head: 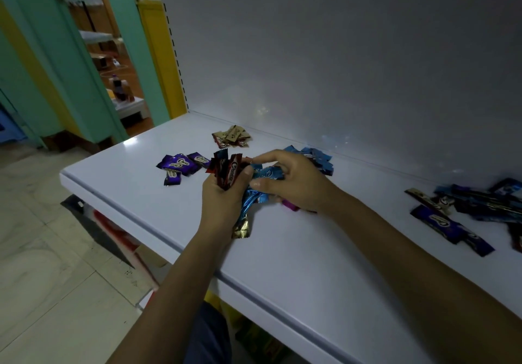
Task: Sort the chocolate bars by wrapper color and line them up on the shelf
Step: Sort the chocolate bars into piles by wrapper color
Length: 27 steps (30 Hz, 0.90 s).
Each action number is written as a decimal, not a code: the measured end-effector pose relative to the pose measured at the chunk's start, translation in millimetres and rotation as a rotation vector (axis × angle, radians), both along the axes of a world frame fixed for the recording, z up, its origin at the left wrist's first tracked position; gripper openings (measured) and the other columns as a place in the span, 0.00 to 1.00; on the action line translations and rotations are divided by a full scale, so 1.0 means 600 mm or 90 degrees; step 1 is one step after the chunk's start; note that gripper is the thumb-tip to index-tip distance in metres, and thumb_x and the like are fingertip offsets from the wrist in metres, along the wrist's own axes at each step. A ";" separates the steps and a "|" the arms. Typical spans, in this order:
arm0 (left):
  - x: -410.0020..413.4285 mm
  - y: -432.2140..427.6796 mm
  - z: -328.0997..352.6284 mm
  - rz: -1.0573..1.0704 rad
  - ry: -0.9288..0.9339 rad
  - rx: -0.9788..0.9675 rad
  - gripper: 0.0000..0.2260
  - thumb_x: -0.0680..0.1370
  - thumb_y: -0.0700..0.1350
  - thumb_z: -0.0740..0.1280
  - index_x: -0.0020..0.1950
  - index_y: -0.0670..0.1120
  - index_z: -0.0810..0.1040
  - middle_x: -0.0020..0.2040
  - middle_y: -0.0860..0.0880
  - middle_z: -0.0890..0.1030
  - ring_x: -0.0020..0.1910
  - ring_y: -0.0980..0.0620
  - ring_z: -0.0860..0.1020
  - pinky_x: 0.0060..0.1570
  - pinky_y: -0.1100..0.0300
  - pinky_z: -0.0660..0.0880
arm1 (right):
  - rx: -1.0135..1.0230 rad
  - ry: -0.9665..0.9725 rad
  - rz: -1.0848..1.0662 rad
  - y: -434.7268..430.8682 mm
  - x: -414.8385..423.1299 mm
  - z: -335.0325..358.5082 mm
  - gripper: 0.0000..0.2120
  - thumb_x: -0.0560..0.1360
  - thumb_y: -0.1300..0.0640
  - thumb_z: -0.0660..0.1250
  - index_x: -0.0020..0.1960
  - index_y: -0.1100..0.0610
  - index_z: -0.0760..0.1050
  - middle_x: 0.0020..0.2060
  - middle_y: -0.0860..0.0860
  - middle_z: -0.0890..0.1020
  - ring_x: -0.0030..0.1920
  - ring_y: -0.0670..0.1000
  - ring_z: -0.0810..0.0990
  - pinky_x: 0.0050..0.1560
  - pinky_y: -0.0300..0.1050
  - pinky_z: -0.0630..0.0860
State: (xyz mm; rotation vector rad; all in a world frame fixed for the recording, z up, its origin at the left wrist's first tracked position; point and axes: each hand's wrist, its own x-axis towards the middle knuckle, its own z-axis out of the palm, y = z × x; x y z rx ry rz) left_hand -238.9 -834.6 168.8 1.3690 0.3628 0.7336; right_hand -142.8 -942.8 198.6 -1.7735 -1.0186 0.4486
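As the left hand [223, 198] grips them, red bars [228, 169] point upward.

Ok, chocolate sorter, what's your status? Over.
Left hand grips a bunch of dark red foil-wrapped bars. Right hand over shiny blue wrapped bars, grip unclear. Purple pile, beige pile, blue pile on white metal shelf; mixed long bars unsorted at right.

- You're standing in a shop, at a white metal shelf [158, 183] with a plain back panel [339, 67] and a slotted upright [173, 38] at its left edge.
- Wrapped chocolate bars [180, 166] bearing the same logo lie on it in small piles by colour.
- Past the teal and yellow posts [135, 53], more racks [94, 36] hold boxes, and a dark drink bottle [120, 91] stands near them.
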 end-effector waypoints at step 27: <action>0.009 0.001 -0.003 0.047 0.014 -0.010 0.07 0.77 0.39 0.68 0.52 0.50 0.78 0.45 0.53 0.82 0.41 0.62 0.82 0.38 0.70 0.76 | -0.316 -0.342 -0.278 -0.049 0.129 -0.087 0.24 0.82 0.48 0.53 0.75 0.55 0.59 0.75 0.53 0.62 0.75 0.54 0.58 0.73 0.55 0.54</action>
